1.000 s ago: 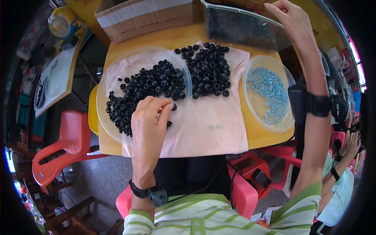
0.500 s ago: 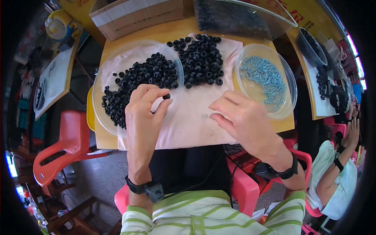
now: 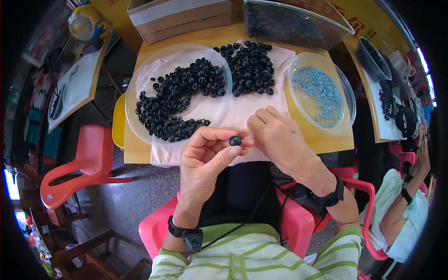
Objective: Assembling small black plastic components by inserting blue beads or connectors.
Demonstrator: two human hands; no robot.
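My left hand (image 3: 205, 156) pinches one small black rubber ring (image 3: 235, 140) between thumb and forefinger, just off the near edge of the table. My right hand (image 3: 276, 140) meets it from the right, fingertips closed together against the ring; whatever small part they hold is hidden. A clear shallow dish (image 3: 140, 84) full of black rings sits on the left. A loose pile of black rings (image 3: 249, 67) lies on the pink cloth (image 3: 242, 109). A clear dish of small blue-grey parts (image 3: 343, 100) stands to the right.
A cardboard box (image 3: 182, 18) and a clear bin of dark parts (image 3: 298, 21) stand along the table's far edge. A red chair (image 3: 77, 163) is at the left. Another person (image 3: 406, 200) works at the right by a neighbouring table with black parts (image 3: 387, 98).
My left hand has lifted a black ring out of the dish toward me. My right hand came back from the far bin and closed in against the ring.
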